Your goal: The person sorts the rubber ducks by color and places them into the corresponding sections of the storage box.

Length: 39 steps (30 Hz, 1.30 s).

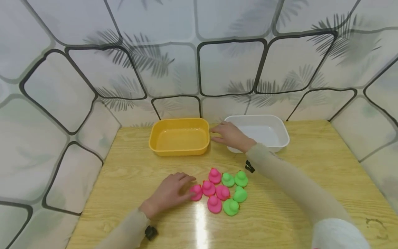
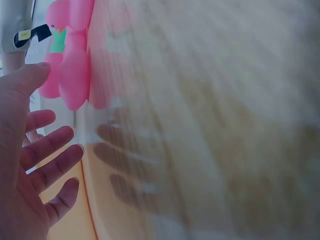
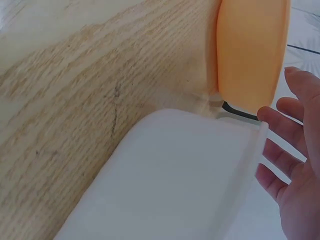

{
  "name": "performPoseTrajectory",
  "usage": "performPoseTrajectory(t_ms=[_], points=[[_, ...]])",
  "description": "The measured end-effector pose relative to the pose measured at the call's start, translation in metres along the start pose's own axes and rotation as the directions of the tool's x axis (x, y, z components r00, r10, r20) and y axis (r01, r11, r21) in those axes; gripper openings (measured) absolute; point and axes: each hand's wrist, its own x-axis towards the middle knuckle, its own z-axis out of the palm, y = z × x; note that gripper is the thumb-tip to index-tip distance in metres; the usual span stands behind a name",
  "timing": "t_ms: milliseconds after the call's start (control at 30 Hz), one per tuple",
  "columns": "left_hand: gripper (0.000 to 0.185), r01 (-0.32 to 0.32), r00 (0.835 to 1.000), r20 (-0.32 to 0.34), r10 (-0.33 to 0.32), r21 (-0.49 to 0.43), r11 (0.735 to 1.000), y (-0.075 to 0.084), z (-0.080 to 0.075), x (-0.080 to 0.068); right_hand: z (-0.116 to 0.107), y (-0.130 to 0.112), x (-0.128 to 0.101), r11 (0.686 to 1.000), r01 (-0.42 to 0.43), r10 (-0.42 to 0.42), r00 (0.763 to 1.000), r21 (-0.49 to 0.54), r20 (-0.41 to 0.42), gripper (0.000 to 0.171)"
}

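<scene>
Your left hand (image 1: 172,192) lies low and palm down in front of you, its fingers (image 2: 47,150) straight, slightly spread and holding nothing. The left forearm runs back toward you in a beige sleeve, with a small dark unit at the wrist. Your right arm stretches forward and across to the left, also sleeved, and your right hand (image 1: 230,136) is palm down, its fingers (image 3: 280,127) extended and relaxed, gripping nothing.

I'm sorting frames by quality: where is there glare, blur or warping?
Head view: a glare streak on the table below the pink ducks, and wall lines bow outward. Left wrist view: the wood is smeared by blur. Right wrist view: the white tub looks soft.
</scene>
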Motion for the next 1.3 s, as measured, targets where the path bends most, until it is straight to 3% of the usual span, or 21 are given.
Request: performPoseTrajectory(t_ms=[533, 1300], points=[[0.041, -0.007, 1.0, 0.021, 0.007, 0.001, 1.0, 0.007, 0.007, 0.004, 0.001, -0.015, 0.003, 0.994, -0.109, 0.11, 0.992, -0.023, 0.061, 0.044], [0.03, -0.029, 0.999, -0.013, 0.029, 0.03, 0.999, 0.008, -0.004, 0.005, 0.003, -0.015, 0.006, 0.99, -0.13, 0.133, 0.989, -0.047, 0.067, 0.045]])
